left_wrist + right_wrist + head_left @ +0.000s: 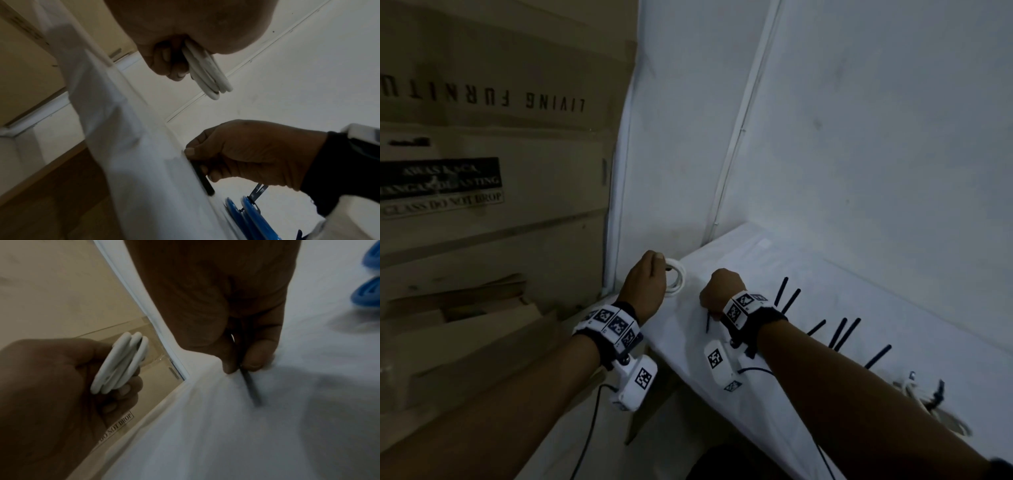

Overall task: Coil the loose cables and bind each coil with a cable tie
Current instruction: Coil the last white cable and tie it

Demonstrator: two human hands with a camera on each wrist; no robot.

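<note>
At the desk's [774, 260] left corner, left hand [645, 287] grips the white cable coil [677, 279] clear of the surface, fingers curled round the loops; right hand [719, 291] pinches one black cable tie [708, 321], lower end on the cloth. Likely risks: coil springs open if the grip eases while threading, or the tie slips from that fingertip pinch. More ties [839, 334] lie nearby on the right; bound blue coil [251, 216] further along.

Both hands [645, 286] [720, 287] forward, fingers [255, 360] curled.
</note>
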